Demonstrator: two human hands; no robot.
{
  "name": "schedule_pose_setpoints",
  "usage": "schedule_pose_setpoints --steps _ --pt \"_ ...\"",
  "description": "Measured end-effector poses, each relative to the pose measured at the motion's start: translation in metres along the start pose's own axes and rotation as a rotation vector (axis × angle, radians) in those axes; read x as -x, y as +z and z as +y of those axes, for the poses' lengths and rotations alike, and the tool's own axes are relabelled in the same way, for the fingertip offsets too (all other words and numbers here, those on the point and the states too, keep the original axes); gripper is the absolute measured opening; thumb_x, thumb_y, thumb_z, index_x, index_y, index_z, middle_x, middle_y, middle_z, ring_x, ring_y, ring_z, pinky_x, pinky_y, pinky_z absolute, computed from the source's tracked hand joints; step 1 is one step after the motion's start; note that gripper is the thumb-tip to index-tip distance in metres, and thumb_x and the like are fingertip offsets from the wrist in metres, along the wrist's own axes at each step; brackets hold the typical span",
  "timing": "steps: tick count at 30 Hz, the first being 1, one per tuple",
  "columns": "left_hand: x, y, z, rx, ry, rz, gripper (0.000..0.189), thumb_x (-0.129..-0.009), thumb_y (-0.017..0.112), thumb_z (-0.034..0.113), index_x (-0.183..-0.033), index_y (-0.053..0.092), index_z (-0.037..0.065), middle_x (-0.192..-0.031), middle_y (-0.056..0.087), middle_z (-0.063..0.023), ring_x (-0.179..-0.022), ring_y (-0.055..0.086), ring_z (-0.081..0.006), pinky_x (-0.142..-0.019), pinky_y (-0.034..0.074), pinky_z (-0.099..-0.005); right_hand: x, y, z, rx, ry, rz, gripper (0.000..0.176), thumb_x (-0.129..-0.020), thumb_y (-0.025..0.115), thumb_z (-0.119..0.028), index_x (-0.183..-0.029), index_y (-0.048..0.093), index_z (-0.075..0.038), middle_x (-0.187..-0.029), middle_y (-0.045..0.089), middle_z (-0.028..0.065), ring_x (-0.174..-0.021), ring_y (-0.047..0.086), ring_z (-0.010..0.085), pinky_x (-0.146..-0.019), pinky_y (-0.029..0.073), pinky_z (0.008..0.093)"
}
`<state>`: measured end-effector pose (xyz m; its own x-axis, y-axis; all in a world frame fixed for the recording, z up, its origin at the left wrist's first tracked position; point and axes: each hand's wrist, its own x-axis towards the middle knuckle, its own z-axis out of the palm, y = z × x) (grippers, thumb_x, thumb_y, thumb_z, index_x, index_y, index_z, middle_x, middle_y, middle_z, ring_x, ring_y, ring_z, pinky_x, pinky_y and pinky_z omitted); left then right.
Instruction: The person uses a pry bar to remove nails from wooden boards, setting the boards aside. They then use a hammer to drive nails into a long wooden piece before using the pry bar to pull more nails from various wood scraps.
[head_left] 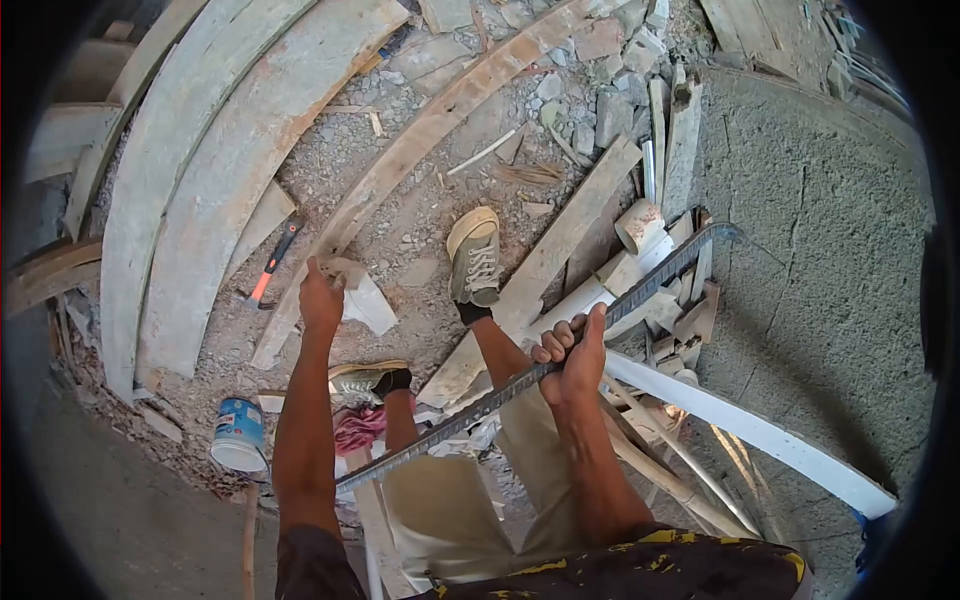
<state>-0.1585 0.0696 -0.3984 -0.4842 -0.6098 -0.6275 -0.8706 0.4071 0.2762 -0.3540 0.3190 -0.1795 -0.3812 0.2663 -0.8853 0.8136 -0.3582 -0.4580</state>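
My right hand [577, 362] is wrapped round a long, ridged metal crowbar [660, 272]. The bar slants across my legs, and its bent end is at the upper right, over the rough concrete. My left hand [322, 298] is reached out and down, over the lower end of a long wooden plank [375, 185]. Its fingers look curled, but what they hold, if anything, is hidden. Close by on the right is a pale broken board piece [368, 302]. A hammer [275, 262] with an orange and black handle lies on the rubble to the left of that hand.
Wide curved boards [235, 170] lie at the left. A blue and white bucket [238, 435] stands at lower left. Beside my feet are a plank [570, 235], pipe pieces [640, 228] and a long white strip [760, 435]. Rough concrete [800, 240] spans the right; rubble covers the ground.
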Motion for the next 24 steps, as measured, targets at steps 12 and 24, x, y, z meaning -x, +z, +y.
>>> schedule_pose_setpoints --steps 12,24 --pt "-0.088 -0.059 0.243 -0.044 0.559 0.282 0.095 -0.074 0.076 0.036 -0.141 0.023 -0.005 -0.131 0.042 -0.0279 -0.122 0.041 -0.0388 -0.103 0.034 -0.045 -0.02 0.004 -0.022 -0.172 0.327 -0.001 0.04 -0.089 0.054 -0.053 -0.075 0.043 -0.017 -0.055 0.033 -0.0052 -0.042 0.032 0.0079 -0.041 0.03 0.0242" --pt "-0.109 0.005 0.192 -0.534 0.681 0.185 0.07 -0.068 0.079 0.034 -0.119 0.043 0.003 -0.103 0.06 -0.0127 -0.112 0.049 -0.0303 -0.1 0.033 -0.0474 -0.013 0.005 -0.012 -0.142 0.331 0.04 0.042 -0.088 0.056 -0.054 -0.077 0.041 -0.017 -0.057 0.033 -0.0048 -0.043 0.032 0.0084 -0.042 0.03 0.0245"
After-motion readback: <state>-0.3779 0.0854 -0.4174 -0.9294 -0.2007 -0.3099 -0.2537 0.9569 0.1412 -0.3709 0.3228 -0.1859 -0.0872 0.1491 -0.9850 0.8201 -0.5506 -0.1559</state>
